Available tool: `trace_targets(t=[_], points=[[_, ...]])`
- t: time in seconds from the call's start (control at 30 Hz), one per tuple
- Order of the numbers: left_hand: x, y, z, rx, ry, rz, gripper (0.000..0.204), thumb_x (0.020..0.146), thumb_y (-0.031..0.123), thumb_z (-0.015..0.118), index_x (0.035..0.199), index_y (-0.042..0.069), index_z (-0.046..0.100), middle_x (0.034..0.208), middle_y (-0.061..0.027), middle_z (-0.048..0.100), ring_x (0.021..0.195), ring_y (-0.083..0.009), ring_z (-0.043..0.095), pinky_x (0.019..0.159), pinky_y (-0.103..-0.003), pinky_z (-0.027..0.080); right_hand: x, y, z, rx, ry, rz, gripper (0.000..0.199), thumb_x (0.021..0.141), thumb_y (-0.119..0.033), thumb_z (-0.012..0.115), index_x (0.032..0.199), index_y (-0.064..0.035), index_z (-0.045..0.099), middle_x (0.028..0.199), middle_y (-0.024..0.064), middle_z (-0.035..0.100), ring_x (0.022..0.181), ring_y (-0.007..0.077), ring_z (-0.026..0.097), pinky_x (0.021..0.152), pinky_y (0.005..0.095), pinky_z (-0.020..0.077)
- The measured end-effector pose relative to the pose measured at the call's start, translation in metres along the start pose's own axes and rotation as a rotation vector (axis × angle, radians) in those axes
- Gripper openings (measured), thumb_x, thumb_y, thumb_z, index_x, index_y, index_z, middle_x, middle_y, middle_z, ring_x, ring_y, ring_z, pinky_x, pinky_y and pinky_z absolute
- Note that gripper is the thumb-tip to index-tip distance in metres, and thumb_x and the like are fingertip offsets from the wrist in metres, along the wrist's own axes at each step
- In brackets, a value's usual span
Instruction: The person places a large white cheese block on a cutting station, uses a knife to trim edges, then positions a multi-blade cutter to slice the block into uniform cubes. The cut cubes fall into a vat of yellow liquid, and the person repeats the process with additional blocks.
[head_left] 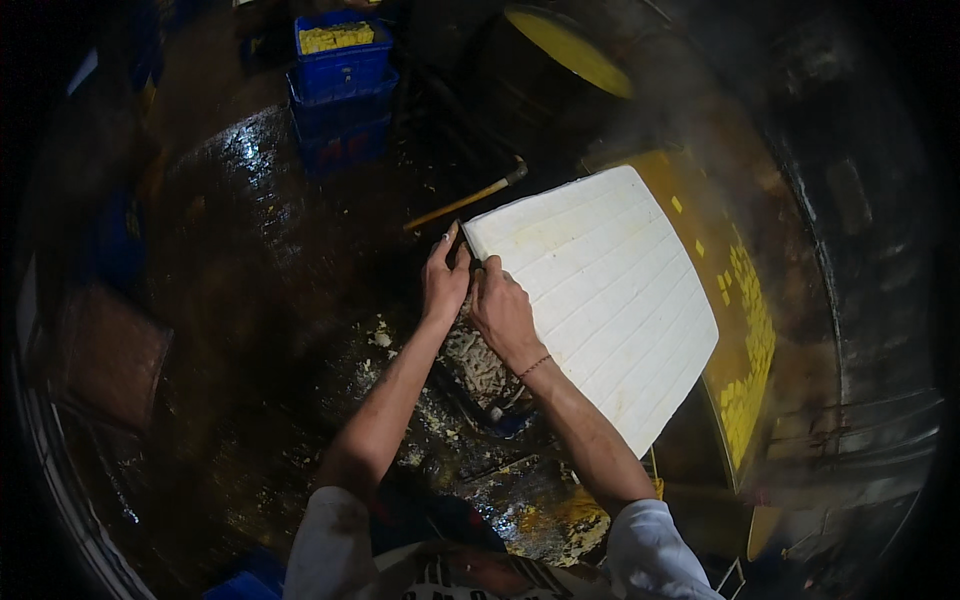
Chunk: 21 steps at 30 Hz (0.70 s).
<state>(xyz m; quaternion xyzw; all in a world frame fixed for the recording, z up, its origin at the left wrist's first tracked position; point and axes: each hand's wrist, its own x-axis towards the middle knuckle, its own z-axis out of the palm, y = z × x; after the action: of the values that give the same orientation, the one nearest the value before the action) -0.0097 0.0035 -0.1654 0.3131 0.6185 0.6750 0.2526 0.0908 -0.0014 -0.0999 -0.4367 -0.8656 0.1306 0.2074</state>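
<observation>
A large white slab (pixel 600 290), like a sheet of tofu, is scored with long parallel lines. It lies tilted to the right of my hands, over the edge of a wide vat. At its left corner a thin, dark, flat strip (pixel 465 240) runs along the edge between my hands. My left hand (pixel 445 280) pinches the strip's far end, its index finger pointing away from me. Close beside it, my right hand (pixel 505 312) is closed at the slab's near left edge, with the fingers curled. What lies inside the right hand is hidden.
The vat (pixel 712 390) holds yellow-brown liquid with many small yellow pieces (pixel 745 350). A wooden-handled tool (pixel 465 203) lies beyond my hands. Stacked blue crates (pixel 343 85) stand at the far left, the top one holding yellow pieces. Pale scraps (pixel 478 365) fill a container below my hands. The floor is wet.
</observation>
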Motion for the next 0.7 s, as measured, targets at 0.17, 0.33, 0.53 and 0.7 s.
trace_targets(t=[0.17,0.33,0.53,0.7], points=[[-0.009,0.01,0.006,0.242,0.109,0.226,0.029,0.092,0.022,0.062,0.103,-0.004,0.067,0.101,-0.0182,0.057,0.094,-0.0362,0.059,0.08,-0.042,0.047,-0.044,0.008,-0.029,-0.026,-0.038,0.043,0.016,0.094,-0.01,0.054,0.098,0.0011,0.043,0.076,0.0292,0.06,0.071,0.0486,0.061,0.06,0.0542,0.0479],[-0.051,0.015,0.02,0.178,0.113,0.295,0.023,0.088,0.018,0.067,0.089,-0.005,0.063,0.09,-0.0157,0.057,0.082,-0.035,0.059,0.071,-0.043,0.047,-0.125,0.026,-0.068,0.014,-0.073,0.067,0.013,0.094,-0.008,0.055,0.098,0.0001,0.045,0.077,0.0282,0.059,0.072,0.0486,0.06,0.059,0.053,0.0459],[-0.182,0.019,0.056,0.028,0.082,0.244,0.015,0.085,0.011,0.067,0.088,-0.002,0.061,0.083,-0.0162,0.057,0.074,-0.0351,0.058,0.065,-0.042,0.046,-0.231,0.059,-0.114,0.034,-0.103,0.099,0.014,0.092,-0.005,0.057,0.103,0.0005,0.051,0.083,0.0274,0.06,0.072,0.0474,0.06,0.058,0.0503,0.0483],[-0.276,0.023,0.084,0.0,0.064,0.088,0.016,0.086,0.014,0.066,0.087,-0.001,0.062,0.079,-0.0134,0.057,0.069,-0.0305,0.057,0.062,-0.04,0.045,-0.303,0.077,-0.153,-0.001,-0.182,0.184,0.017,0.091,-0.005,0.058,0.107,0.0006,0.054,0.087,0.0258,0.061,0.074,0.0462,0.061,0.061,0.0494,0.0501]])
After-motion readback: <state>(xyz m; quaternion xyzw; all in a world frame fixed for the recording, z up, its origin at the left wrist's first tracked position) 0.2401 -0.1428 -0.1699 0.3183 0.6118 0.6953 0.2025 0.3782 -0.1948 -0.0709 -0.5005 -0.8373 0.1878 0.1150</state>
